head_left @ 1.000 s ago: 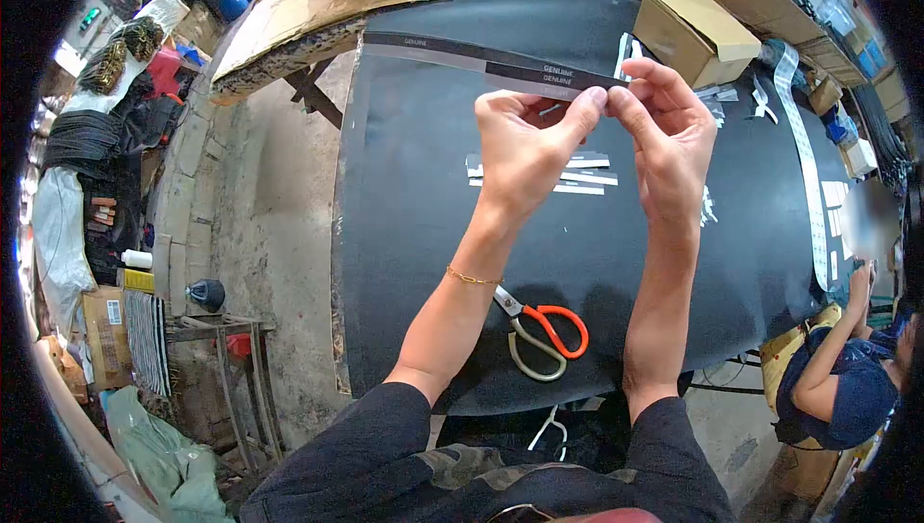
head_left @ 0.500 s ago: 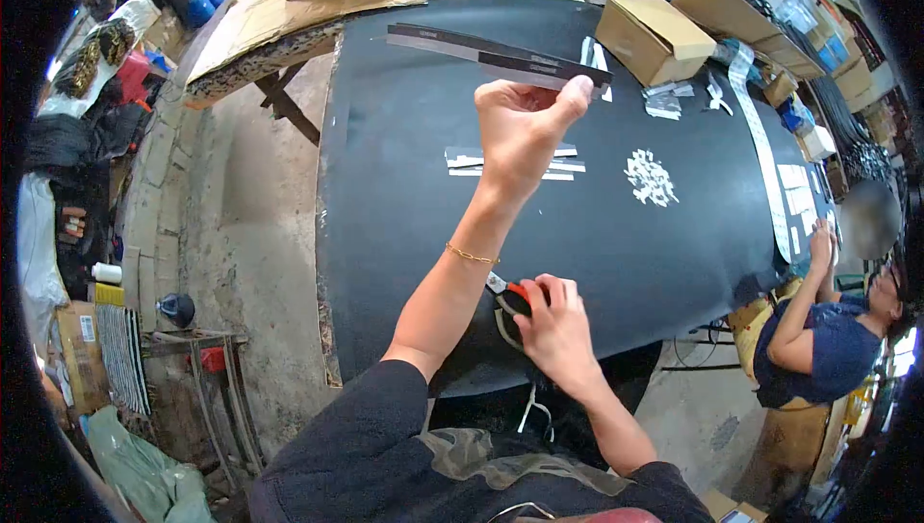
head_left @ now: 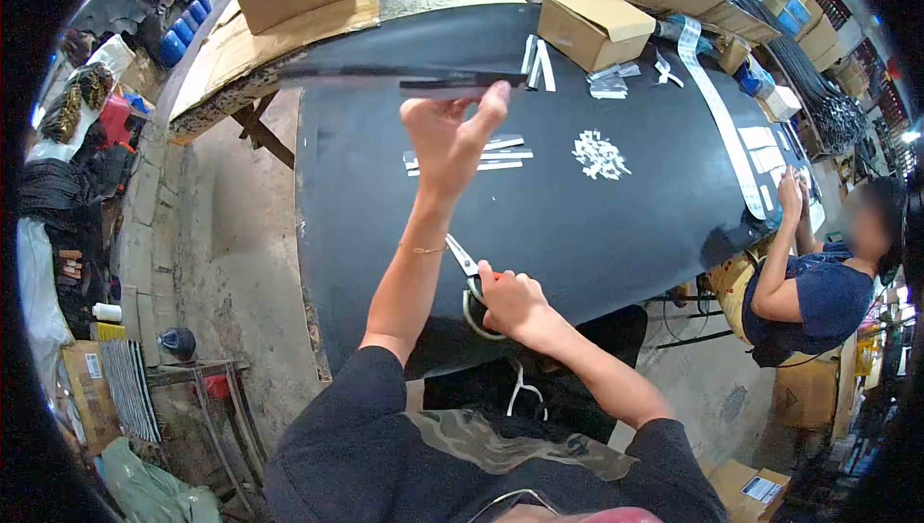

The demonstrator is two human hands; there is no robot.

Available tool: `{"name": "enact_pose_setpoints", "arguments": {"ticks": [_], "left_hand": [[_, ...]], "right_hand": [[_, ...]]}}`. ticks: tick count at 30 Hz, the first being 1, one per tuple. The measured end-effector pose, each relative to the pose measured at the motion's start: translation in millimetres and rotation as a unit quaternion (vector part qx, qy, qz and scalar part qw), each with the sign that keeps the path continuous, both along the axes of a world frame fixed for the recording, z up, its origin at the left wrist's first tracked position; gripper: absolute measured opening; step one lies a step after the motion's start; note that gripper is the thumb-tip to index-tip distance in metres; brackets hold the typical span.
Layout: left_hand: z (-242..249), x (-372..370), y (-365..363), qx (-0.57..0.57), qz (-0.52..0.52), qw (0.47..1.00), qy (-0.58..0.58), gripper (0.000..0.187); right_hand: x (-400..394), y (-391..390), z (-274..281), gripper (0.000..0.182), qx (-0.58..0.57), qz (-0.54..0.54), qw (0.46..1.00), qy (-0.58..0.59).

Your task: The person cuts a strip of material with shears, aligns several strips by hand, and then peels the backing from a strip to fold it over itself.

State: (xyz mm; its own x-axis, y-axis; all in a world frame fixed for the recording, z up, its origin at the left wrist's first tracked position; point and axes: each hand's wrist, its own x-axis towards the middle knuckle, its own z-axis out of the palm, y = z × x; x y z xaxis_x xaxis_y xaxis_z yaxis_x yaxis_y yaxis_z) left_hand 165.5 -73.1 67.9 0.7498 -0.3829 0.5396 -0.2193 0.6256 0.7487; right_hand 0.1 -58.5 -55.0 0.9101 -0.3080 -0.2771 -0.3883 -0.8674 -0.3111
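Observation:
Over the far part of the black table (head_left: 385,205), my left hand (head_left: 454,128) pinches dark flat strips (head_left: 462,81); their left ends are smeared by motion. My right hand (head_left: 515,304) is wrapped round red-handled scissors (head_left: 463,255), whose blades point up and left beside my left forearm. White and dark strips (head_left: 500,154) lie on the table just right of my left wrist. Farther right is a pile of small white pieces (head_left: 599,155).
An open cardboard box (head_left: 597,32) stands at the back, with white strips (head_left: 539,63) beside it. A long white tape (head_left: 717,109) runs down the right side. At the right edge a co-worker (head_left: 818,282) handles white pieces. A metal stand (head_left: 197,369) is at lower left.
The view has shifted, so the table contents appear farther left. My right hand and the scissors have come up, with more of the blades showing. The dark strips in my left hand have swung and blurred.

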Motion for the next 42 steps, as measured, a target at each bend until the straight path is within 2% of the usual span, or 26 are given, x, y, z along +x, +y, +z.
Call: {"name": "enact_pose_setpoints", "arguments": {"ticks": [1, 3, 4, 5, 6, 7, 9, 10, 11, 13, 14, 15, 16, 17, 20, 29, 42], "left_hand": [[1.4, -1.2, 1.1, 0.000, 0.008, 1.000, -0.018, 0.001], [1.3, -8.0, 1.1, 0.020, 0.010, 1.000, -0.020, 0.002], [3.4, -12.9, -1.5, 0.010, -0.011, 1.000, 0.020, 0.003], [5.4, -14.3, -5.6, -0.001, -0.026, 0.998, 0.063, 0.005], [7.8, -15.9, -13.1, -0.020, -0.045, 0.995, 0.082, 0.005], [13.1, -18.8, -18.9, -0.005, -0.058, 0.994, 0.095, 0.006], [19.8, -22.9, -38.6, -0.053, -0.084, 0.989, 0.112, 0.007], [22.9, -26.7, -46.8, -0.060, -0.081, 0.988, 0.113, 0.007], [25.9, -32.1, -54.7, -0.066, -0.091, 0.986, 0.123, 0.008], [28.3, -41.1, -65.0, -0.068, -0.112, 0.983, 0.128, 0.009], [25.3, -43.5, -71.7, -0.075, -0.118, 0.981, 0.134, 0.009], [23.3, -43.0, -79.5, -0.082, -0.123, 0.979, 0.141, 0.008], [22.6, -38.4, -81.3, -0.023, -0.113, 0.982, 0.147, 0.007], [20.4, -37.9, -83.3, -0.020, -0.109, 0.982, 0.156, 0.007], [16.8, -28.7, -92.4, -0.052, -0.111, 0.975, 0.186, 0.006], [7.9, -15.9, -100.9, 0.011, -0.089, 0.977, 0.194, 0.005], [6.8, -9.4, -101.8, -0.011, -0.072, 0.980, 0.185, 0.004]], "right_hand": [[-7.3, -7.7, 3.1, 0.059, -0.002, 0.001, 1.000, -0.005], [-22.8, -37.8, 12.5, 0.061, 0.163, 0.043, 0.983, -0.068], [-25.7, -52.6, 18.5, 0.058, 0.226, 0.045, 0.972, -0.043], [-32.1, -66.1, 26.0, 0.058, 0.219, 0.057, 0.973, -0.043], [-40.1, -77.3, 34.0, 0.053, 0.398, -0.033, 0.911, -0.106], [-44.2, -86.8, 41.6, 0.049, 0.560, -0.125, 0.804, -0.157], [-38.0, -108.2, 57.5, 0.051, 0.555, -0.147, 0.766, -0.289], [-32.3, -112.8, 83.4, 0.053, 0.614, -0.146, 0.699, -0.337], [-27.1, -124.8, 89.2, 0.053, 0.622, -0.120, 0.680, -0.370], [-13.2, -148.2, 109.7, 0.059, 0.605, -0.038, 0.701, -0.376], [-5.6, -155.4, 115.0, 0.059, 0.601, -0.035, 0.704, -0.376], [3.1, -160.2, 118.7, 0.066, 0.563, -0.031, 0.721, -0.403], [10.7, -163.1, 119.9, 0.076, 0.528, -0.030, 0.734, -0.426], [15.7, -165.5, 119.4, 0.076, 0.533, -0.034, 0.735, -0.418], [36.8, -175.8, 121.2, 0.103, 0.357, -0.061, 0.837, -0.409], [56.5, -182.1, 106.5, 0.106, 0.345, -0.059, 0.830, -0.434], [61.4, -186.5, 103.3, 0.099, 0.362, -0.046, 0.841, -0.399]]}}
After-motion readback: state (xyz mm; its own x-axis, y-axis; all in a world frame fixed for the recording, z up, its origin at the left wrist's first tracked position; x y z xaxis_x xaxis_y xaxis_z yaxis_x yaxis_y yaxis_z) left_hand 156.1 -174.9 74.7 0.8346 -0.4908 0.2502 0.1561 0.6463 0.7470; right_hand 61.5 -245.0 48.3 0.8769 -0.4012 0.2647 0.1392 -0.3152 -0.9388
